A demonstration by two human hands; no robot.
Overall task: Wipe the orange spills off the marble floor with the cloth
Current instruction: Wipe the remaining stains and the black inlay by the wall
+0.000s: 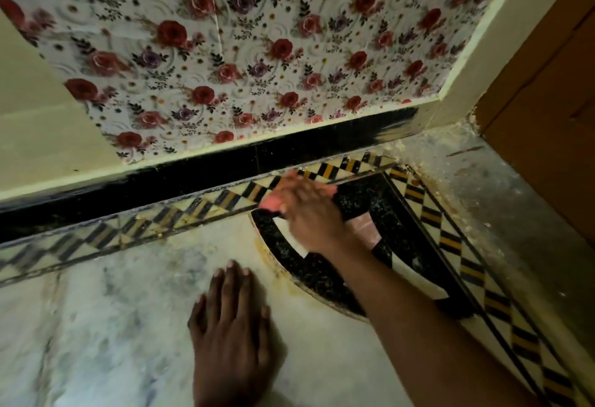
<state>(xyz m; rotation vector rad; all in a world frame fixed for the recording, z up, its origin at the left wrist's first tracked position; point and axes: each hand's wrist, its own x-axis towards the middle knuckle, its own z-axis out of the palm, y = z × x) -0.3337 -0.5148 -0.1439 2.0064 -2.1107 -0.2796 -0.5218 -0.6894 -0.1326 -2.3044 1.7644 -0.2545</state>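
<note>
your right hand (309, 210) presses the bunched pink cloth (273, 202) near the checkered border, left hand (230, 319) lies flat on the white marble floor (112, 326), and orange staining (273, 261) along the black inlay remains unwiped.

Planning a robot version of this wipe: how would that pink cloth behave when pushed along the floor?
Probably floppy: the pink cloth bunches under the right hand. Likely light, since one hand drives it. It may drag or fold on the gritty marble floor.
</note>
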